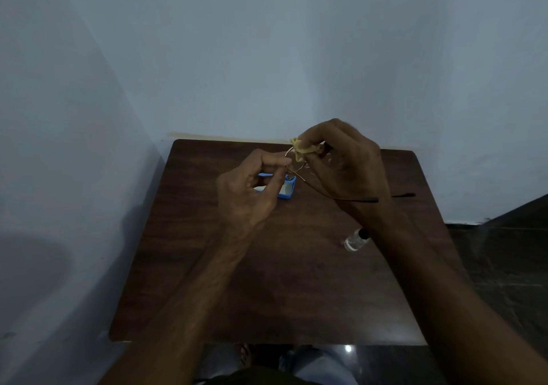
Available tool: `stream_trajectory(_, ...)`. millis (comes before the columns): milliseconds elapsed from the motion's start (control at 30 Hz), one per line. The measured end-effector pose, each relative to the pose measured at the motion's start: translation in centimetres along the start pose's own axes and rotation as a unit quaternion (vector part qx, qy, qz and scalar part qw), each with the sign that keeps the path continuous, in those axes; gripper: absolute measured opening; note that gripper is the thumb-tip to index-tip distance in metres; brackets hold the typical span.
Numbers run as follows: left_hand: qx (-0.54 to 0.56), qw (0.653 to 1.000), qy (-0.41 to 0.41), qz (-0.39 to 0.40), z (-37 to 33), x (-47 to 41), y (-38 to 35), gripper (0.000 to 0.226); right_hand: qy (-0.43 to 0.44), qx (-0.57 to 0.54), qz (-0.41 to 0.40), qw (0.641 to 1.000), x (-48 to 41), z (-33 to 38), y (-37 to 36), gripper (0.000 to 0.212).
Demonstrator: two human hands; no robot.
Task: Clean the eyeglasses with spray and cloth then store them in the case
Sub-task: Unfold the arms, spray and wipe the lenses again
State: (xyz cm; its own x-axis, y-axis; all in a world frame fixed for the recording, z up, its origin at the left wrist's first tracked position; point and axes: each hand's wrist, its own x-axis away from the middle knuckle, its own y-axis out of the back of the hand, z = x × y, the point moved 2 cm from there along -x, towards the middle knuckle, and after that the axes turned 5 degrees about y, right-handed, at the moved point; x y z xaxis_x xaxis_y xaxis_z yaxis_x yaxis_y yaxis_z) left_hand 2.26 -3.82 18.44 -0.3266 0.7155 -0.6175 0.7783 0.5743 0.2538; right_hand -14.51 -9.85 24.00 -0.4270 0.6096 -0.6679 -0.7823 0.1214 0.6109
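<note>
Head view: 2 hands wiping eyeglasses above a dark wooden table

Thin wire eyeglasses (367, 199) are held in the air between both hands. The left hand (252, 188) pinches the frame's left rim. The right hand (347, 162) pinches a yellow cloth (302, 146) against a lens. The 2 black-tipped arms run rightward past the right wrist. A blue case (287, 191) lies under the left hand, partly hidden. A clear spray bottle (355, 240) lies on its side beside the right forearm. The near half of the table (267, 280) shows bare wood.
</note>
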Motion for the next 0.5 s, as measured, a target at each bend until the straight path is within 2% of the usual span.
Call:
stream_trajectory(100, 0.006, 1.0, 0.003, 0.003, 0.2, 0.2, -0.2, 0.009, 0.044, 0.006, 0.006, 0.999, 0.5, 0.8, -0.7, 0.012)
stream_trajectory(167, 0.014, 1.0, 0.018, -0.003, 0.3, 0.4, -0.4, 0.008, 0.031, 0.019, 0.0, 0.999, 0.7, 0.5, -0.6, 0.012)
stream_trajectory(267, 0.057, 0.994, 0.088, -0.018, 0.4, 0.8, -1.0, 0.013, -0.025, 0.043, -0.031, 0.998, 1.2, -0.1, -0.7, 0.009)
stream_trajectory(367, 0.092, 0.983, 0.149, -0.048, 0.3, 1.5, -2.1, 0.015, -0.019, 0.099, -0.047, 0.994, 2.1, 1.2, -2.1, 0.009)
stream_trajectory(500, 0.166, 0.949, 0.25, -0.094, 0.4, 2.5, -3.2, 0.016, -0.073, 0.088, -0.065, 0.991, 3.7, 2.7, -4.1, 0.012)
